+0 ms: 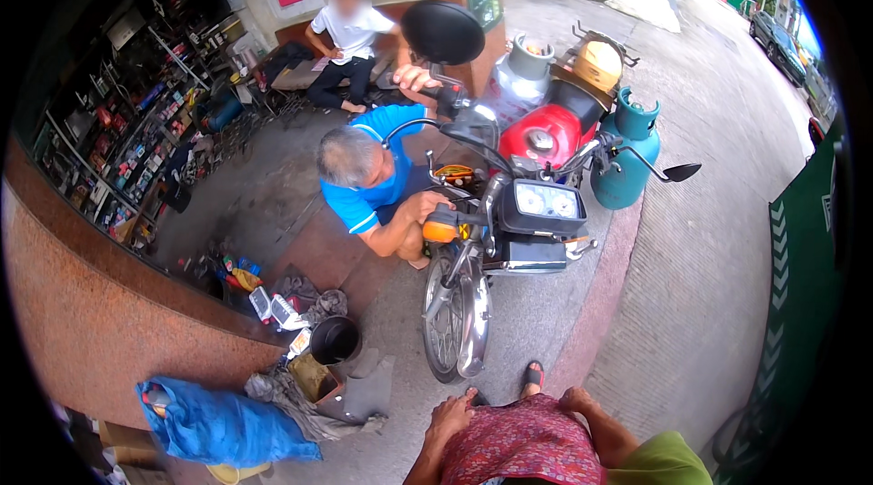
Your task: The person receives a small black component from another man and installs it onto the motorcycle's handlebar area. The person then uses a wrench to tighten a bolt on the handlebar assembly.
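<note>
Low in the view, my left hand [451, 416] lies beside the red patterned cloth [518, 440] over my lap, its fingers pointing forward. My right hand [576, 400] rests at the other edge of that cloth, its fingers largely hidden. I see nothing held in either. Ahead stands a red motorcycle [546, 133], its front wheel [446, 317] toward me and apart from my hands. A person in a blue shirt [350, 205] crouches at its left, one hand on the handlebar grip, the other by the orange turn signal [441, 229].
A grey gas cylinder [520, 76] and a teal gas cylinder [627, 153] are at the motorcycle's rear. Another person [350, 35] sits on a bench. Crowded shelves [109, 130] line the left. A black bucket [336, 340] and blue sack [223, 426] lie nearer. A green barrier [796, 303] stands right.
</note>
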`<state>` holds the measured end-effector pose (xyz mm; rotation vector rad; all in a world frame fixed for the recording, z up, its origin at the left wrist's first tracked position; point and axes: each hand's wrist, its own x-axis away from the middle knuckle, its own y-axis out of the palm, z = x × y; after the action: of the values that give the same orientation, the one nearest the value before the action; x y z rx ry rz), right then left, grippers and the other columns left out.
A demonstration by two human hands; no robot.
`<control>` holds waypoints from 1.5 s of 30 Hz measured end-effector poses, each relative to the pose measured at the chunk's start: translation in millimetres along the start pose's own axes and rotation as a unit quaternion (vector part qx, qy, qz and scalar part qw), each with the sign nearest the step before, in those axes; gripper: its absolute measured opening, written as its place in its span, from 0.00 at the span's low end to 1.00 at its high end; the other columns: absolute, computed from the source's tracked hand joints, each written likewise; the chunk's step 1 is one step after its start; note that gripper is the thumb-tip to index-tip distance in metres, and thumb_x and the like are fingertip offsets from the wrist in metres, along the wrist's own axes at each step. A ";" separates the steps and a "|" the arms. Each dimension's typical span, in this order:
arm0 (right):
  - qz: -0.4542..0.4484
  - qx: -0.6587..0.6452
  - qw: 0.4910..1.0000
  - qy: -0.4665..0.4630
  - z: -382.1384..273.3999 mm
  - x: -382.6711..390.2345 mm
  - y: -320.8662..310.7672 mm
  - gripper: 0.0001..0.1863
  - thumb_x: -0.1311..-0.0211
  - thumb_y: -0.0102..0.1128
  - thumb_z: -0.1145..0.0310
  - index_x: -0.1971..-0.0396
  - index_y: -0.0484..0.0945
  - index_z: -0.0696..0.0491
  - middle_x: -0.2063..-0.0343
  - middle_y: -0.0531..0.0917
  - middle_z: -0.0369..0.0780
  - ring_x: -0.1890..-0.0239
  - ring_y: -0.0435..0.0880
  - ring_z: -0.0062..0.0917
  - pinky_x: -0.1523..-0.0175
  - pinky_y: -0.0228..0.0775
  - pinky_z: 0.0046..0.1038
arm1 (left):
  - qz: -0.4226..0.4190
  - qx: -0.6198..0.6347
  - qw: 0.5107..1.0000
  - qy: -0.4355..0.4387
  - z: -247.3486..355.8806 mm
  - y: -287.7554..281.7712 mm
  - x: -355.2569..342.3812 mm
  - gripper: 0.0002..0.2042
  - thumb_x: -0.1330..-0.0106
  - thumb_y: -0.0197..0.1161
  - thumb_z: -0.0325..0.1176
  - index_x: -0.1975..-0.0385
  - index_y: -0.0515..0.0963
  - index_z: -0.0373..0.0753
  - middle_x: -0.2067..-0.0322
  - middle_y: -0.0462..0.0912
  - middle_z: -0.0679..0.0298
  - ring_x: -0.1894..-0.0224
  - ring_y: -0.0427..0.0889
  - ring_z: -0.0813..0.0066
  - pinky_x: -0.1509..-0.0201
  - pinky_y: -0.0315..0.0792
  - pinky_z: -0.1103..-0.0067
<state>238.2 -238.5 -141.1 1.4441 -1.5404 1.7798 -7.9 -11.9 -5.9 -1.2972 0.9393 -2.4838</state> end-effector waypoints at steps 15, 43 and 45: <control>0.006 -0.006 1.000 0.002 -6.0 4.1 8.4 0.20 0.51 0.55 0.58 0.61 0.81 0.52 0.56 0.79 0.49 0.50 0.77 0.38 0.45 0.68 0.36 | -0.013 -0.004 1.000 -0.010 -4.4 -6.4 5.0 0.27 0.41 0.56 0.46 0.45 0.67 0.36 0.49 0.71 0.47 0.45 0.70 0.51 0.44 0.65 0.64; 0.031 0.019 0.997 -0.064 -17.7 1.4 29.7 0.19 0.51 0.53 0.60 0.63 0.81 0.57 0.58 0.79 0.51 0.52 0.78 0.41 0.47 0.69 0.38 | -0.018 -0.007 1.000 -0.015 -33.5 0.5 14.9 0.25 0.41 0.55 0.44 0.47 0.69 0.35 0.47 0.70 0.47 0.44 0.69 0.52 0.42 0.64 0.65; 0.038 0.004 0.998 -0.053 -18.3 -3.6 33.8 0.19 0.50 0.52 0.61 0.62 0.80 0.57 0.57 0.78 0.52 0.52 0.77 0.41 0.47 0.69 0.38 | -0.010 -0.002 1.000 -0.010 -34.2 0.1 15.8 0.25 0.42 0.55 0.44 0.47 0.69 0.35 0.47 0.70 0.48 0.44 0.69 0.53 0.41 0.63 0.66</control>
<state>204.5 -232.2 -158.6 1.5241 -1.6638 1.7797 -44.4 -3.5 -9.6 -1.3359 0.9320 -2.4804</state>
